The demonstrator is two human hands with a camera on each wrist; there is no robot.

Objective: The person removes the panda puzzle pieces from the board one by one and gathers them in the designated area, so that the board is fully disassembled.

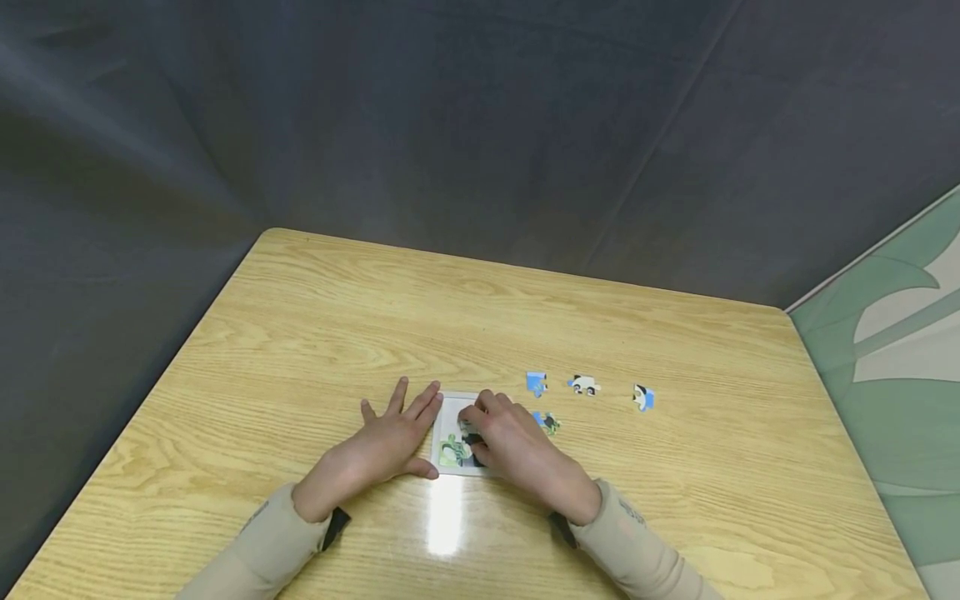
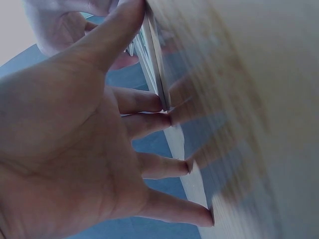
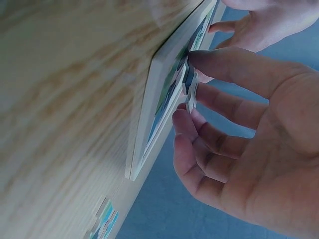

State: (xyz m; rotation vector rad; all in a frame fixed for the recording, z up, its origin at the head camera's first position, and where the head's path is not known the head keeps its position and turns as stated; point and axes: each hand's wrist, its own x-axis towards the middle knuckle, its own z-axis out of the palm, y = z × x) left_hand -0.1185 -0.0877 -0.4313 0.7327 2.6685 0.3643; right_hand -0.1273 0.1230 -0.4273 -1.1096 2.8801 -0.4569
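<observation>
A small white puzzle tray [image 1: 448, 410] lies on the wooden table with some picture pieces inside. My left hand [image 1: 386, 442] spreads its straight fingers along the tray's left side, fingertips at the rim and on the tabletop. In the left wrist view its thumb reaches the tray's near edge [image 2: 155, 55]. My right hand [image 1: 517, 442] is over the tray's right half and pinches a puzzle piece [image 3: 190, 82] between thumb and fingers, tilted close over the tray. A green and white piece [image 1: 452, 451] sits in the tray's near left corner. The right hand hides the tray's right side.
Loose puzzle pieces lie right of the tray: a blue piece [image 1: 536, 382], a panda-face piece [image 1: 583, 384], a white and blue piece [image 1: 643, 397], and a blue-green piece [image 1: 549, 422] close to the right hand. A dark curtain [image 1: 480, 142] hangs behind the table's far edge.
</observation>
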